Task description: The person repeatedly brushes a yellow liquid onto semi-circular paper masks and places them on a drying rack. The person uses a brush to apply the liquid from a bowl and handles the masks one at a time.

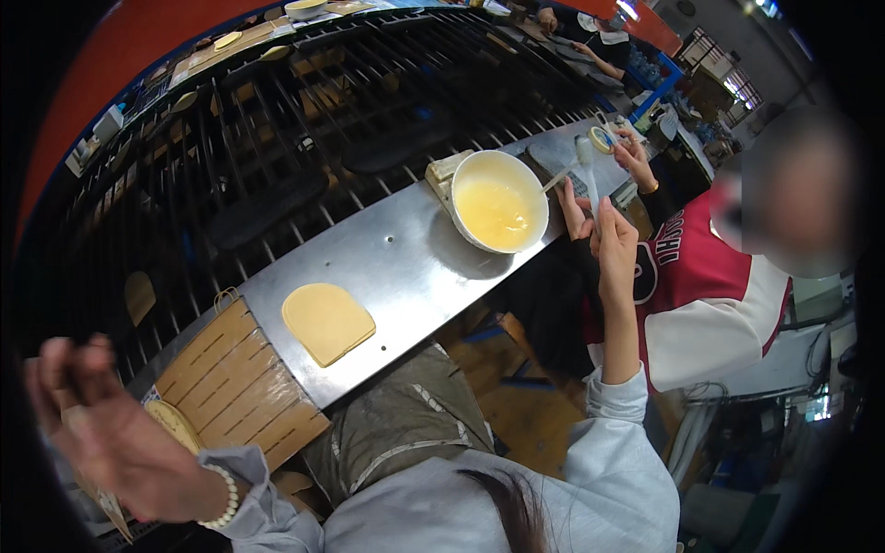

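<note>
My right hand (616,247) is closed around the pale handle of a brush-like tool (591,184), its head pointing up and away beside a white bowl (466,235) of yellow liquid. At the lower left, my left hand (124,447) is raised with its fingers apart, somewhat blurred, and appears to hold nothing. Beyond it lie a slotted brown board (235,373) and a round yellowish piece (173,422), partly hidden by the hand. A small stack of flat tan, round-topped pieces (327,323) rests on the metal ledge (387,276) between my hands.
Past the ledge runs a rack of dark parallel bars (304,138) carrying several pieces. A co-worker in a red and white jacket (705,267) sits at the right, one hand (634,158) holding a round yellow-rimmed item (602,140). Another person (599,41) works at the far end.
</note>
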### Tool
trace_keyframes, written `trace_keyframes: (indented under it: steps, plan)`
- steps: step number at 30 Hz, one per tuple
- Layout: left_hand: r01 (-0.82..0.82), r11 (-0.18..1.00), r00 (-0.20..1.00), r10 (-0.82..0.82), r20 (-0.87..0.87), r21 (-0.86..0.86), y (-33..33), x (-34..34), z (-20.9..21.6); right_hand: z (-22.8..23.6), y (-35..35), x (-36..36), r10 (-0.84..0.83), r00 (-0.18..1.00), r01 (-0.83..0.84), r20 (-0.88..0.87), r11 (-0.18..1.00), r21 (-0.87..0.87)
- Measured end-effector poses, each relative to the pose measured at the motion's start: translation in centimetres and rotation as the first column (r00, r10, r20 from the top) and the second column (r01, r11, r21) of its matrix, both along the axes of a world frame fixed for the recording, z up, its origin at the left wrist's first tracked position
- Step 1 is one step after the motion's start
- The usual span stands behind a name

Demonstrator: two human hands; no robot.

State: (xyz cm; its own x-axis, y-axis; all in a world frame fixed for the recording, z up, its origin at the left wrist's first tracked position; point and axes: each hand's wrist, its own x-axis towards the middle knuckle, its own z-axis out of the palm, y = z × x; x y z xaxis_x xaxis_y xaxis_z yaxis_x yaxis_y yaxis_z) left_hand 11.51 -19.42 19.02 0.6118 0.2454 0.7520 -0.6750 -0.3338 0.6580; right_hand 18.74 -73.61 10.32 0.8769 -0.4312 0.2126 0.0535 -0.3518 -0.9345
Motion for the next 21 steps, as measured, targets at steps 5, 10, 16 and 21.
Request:
trace_keyframes:
  steps: [5, 10, 16, 21]
  plan:
    - [-0.270, 0.955, 0.867, 0.187, -0.461, -0.121, -3.1, -3.5, -7.8, 1.0, 0.1, -2.2, -0.140, 0.990, 0.082, -0.014, 0.655, -0.751]
    - [-0.188, 0.982, 0.768, 0.128, -0.628, -0.031, -6.5, -3.8, -13.1, -0.2, -1.3, -3.1, -0.257, 0.904, 0.428, 0.343, 0.570, -0.701]
    - [0.155, 0.815, 0.720, 0.294, -0.629, 0.559, -11.3, 0.6, -14.7, 1.5, 0.8, -1.2, -0.280, 0.935, 0.349, 0.217, 0.832, -0.432]
    - [0.185, 0.791, 0.721, 0.294, -0.627, 0.583, -11.6, 1.9, -16.9, 2.2, 0.3, -0.7, -0.174, 0.981, 0.196, 0.090, 0.894, -0.404]
